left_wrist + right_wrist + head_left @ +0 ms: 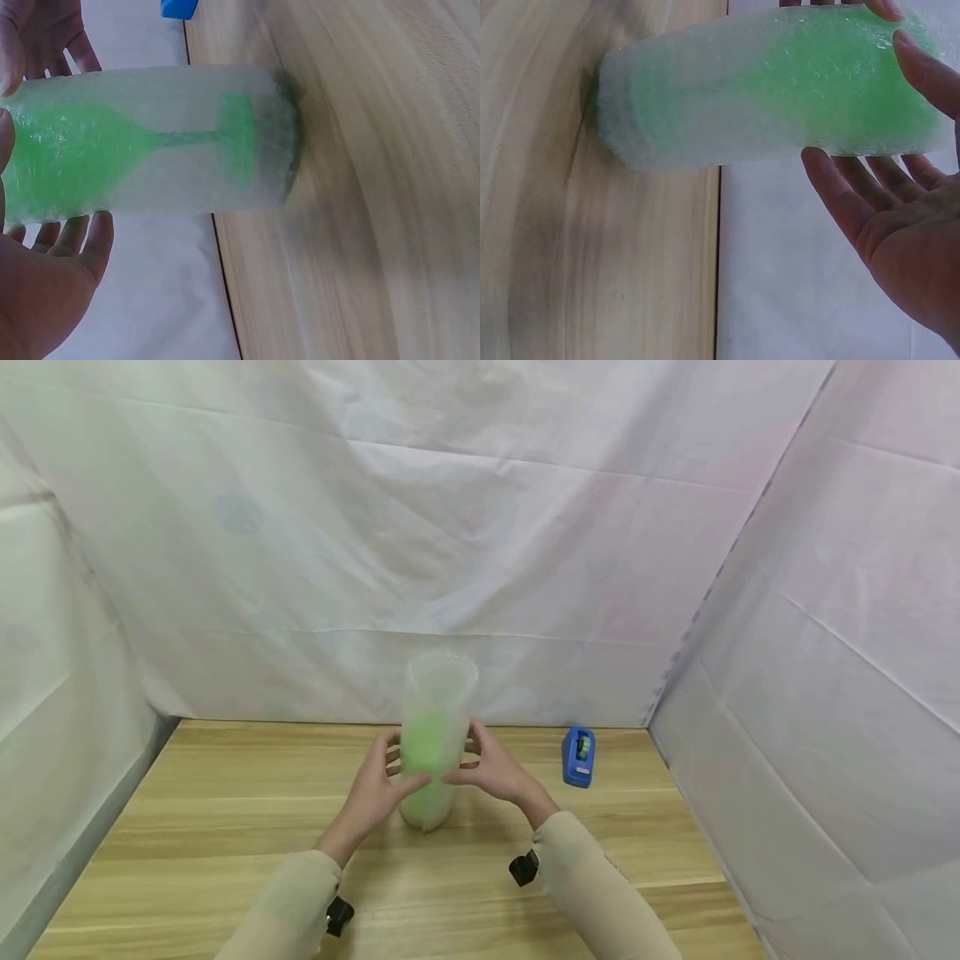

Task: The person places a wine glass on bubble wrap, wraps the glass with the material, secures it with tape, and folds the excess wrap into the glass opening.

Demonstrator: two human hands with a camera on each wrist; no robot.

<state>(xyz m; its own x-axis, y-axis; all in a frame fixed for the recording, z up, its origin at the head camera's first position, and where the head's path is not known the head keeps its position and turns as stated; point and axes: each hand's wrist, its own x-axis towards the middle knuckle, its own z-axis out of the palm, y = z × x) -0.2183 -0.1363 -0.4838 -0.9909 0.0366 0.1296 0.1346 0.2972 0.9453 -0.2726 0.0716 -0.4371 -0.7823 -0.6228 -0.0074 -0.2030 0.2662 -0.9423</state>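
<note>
A green stemmed glass (82,146) shows through a roll of bubble wrap (441,681) that stands nearly upright around it. The wrap reaches well above the bowl, and its upper end looks open. In the left wrist view the thin stem and the flat foot are visible inside the wrap. My left hand (377,787) grips the roll from the left, thumb across the near side. From the right, my right hand (497,771) holds it the same way, fingers curved behind. Whether the wrap's bottom end touches the table cannot be told for certain.
A blue tape dispenser (578,757) with a roll of tape stands at the back right of the wooden table (225,827). White sheeting (360,543) hangs behind the table's back edge and along both sides. Each sleeve carries a small black camera near the wrist.
</note>
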